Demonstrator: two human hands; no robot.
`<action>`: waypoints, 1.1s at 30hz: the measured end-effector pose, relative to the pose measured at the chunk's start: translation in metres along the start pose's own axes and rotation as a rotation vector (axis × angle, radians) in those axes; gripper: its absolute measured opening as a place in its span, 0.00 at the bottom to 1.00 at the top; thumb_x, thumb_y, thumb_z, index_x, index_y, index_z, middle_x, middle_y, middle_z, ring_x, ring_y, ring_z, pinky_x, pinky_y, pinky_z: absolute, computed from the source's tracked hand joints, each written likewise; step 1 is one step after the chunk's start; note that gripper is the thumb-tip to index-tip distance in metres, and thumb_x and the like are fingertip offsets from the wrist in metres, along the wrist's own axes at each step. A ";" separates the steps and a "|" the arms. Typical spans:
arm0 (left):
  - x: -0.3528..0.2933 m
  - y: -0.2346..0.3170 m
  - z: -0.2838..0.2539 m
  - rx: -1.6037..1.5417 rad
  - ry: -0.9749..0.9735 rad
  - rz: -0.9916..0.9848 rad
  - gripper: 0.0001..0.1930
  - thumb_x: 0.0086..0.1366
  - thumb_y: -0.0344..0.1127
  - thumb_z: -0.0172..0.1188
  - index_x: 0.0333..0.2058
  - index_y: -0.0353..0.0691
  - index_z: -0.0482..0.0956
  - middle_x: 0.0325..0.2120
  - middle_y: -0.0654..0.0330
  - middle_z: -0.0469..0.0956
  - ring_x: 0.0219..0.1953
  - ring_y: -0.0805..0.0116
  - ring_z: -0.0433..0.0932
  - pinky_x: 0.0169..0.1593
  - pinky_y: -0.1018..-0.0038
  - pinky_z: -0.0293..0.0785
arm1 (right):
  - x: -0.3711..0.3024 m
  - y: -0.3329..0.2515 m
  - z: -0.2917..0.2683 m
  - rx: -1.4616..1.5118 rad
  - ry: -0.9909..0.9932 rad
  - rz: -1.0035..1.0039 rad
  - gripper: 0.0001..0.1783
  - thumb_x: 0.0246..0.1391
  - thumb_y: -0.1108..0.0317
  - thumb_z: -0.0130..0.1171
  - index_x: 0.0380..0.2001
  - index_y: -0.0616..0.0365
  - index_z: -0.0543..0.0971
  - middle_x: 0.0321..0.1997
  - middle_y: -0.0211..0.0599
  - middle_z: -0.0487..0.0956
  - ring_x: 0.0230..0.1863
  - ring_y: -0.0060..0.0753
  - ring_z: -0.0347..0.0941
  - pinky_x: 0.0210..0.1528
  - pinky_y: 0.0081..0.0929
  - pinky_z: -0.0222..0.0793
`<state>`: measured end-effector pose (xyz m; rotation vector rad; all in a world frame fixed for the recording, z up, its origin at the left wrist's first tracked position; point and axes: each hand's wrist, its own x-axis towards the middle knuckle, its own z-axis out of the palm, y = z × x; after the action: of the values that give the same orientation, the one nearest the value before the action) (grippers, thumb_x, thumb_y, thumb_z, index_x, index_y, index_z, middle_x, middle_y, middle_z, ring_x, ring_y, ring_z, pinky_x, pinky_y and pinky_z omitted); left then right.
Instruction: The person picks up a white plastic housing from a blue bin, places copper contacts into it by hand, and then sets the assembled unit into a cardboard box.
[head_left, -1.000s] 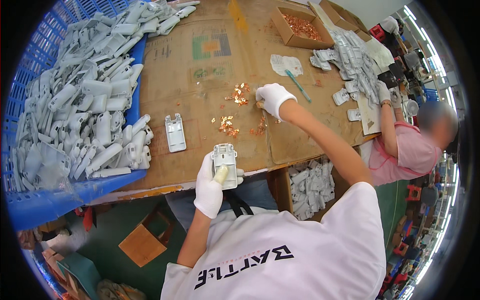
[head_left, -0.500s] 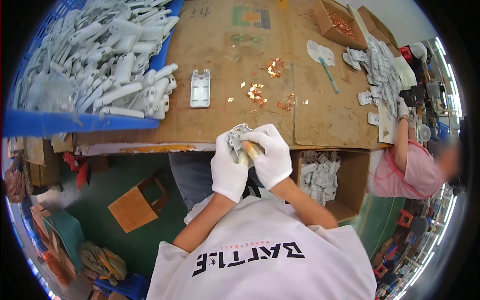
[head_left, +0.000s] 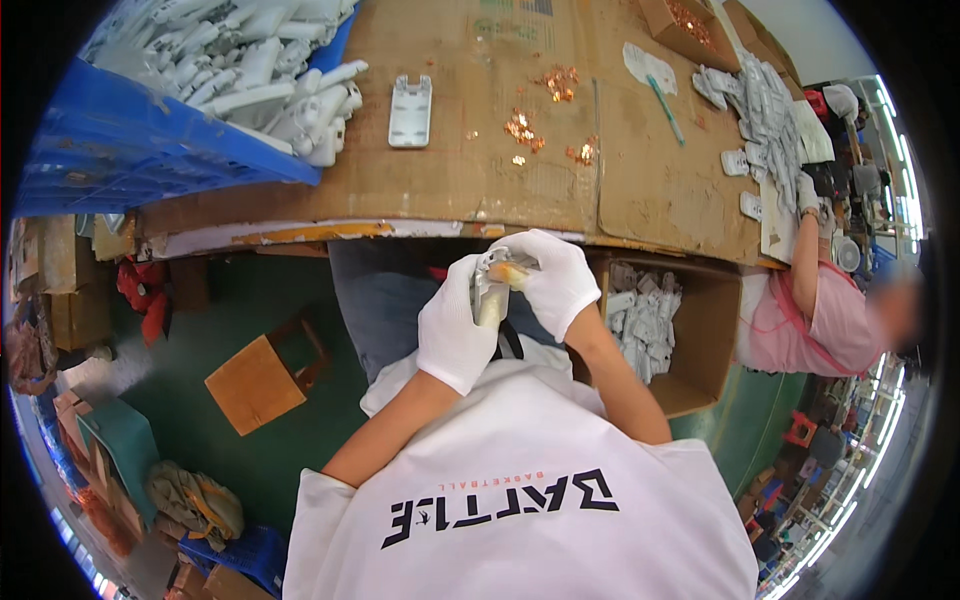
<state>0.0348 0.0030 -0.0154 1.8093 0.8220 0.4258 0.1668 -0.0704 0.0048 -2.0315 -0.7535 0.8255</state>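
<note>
Both my hands wear white gloves and meet in front of my chest, just off the table's near edge. My left hand (head_left: 456,332) is closed around a small white plastic housing (head_left: 488,290), which is mostly covered by the gloves. My right hand (head_left: 558,282) grips its upper end, thumb pressed onto it; whether a smaller part sits under that thumb is hidden. The thumbs look yellowish. Beyond them on the cardboard-covered table (head_left: 480,195) lies a similar open housing (head_left: 410,115). Small loose copper-coloured pieces (head_left: 522,130) lie in several piles to its right.
A blue crate (head_left: 150,130) heaped with white housings (head_left: 265,65) stands at left. A teal pen (head_left: 664,110), paper (head_left: 648,66) and a cardboard box of copper pieces (head_left: 690,25) lie right. Below is a box (head_left: 710,340) of housings. A pink-clad co-worker (head_left: 820,320) sits right; a wooden stool (head_left: 255,385) stands left.
The view has shifted, so the table sits higher in the picture. My right hand has moved up over the housing's upper end, covering more of it; both hands keep their hold.
</note>
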 end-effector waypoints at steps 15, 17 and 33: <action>-0.031 0.003 -0.021 0.216 -0.341 -0.092 0.15 0.60 0.25 0.57 0.46 0.43 0.70 0.35 0.49 0.80 0.37 0.45 0.80 0.38 0.60 0.76 | -0.073 0.017 0.032 -0.286 -0.019 -0.114 0.15 0.52 0.75 0.58 0.44 0.55 0.77 0.39 0.44 0.77 0.41 0.51 0.76 0.42 0.38 0.72; -0.036 0.002 -0.020 0.266 -0.330 -0.080 0.11 0.60 0.25 0.56 0.41 0.43 0.70 0.33 0.49 0.80 0.36 0.45 0.80 0.38 0.58 0.75 | -0.078 0.017 0.034 -0.305 0.017 -0.129 0.15 0.49 0.76 0.61 0.42 0.56 0.77 0.37 0.44 0.78 0.39 0.50 0.77 0.40 0.35 0.73; -0.034 0.001 -0.011 0.284 -0.402 -0.154 0.09 0.60 0.26 0.56 0.40 0.42 0.73 0.30 0.47 0.80 0.36 0.42 0.79 0.39 0.58 0.75 | -0.087 0.010 0.028 -0.374 -0.100 0.044 0.09 0.53 0.70 0.54 0.38 0.52 0.76 0.38 0.46 0.77 0.40 0.55 0.76 0.42 0.45 0.72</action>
<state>0.0050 -0.0138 -0.0072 1.9840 0.7549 -0.1622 0.0947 -0.1274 0.0084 -2.3567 -0.9813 0.8661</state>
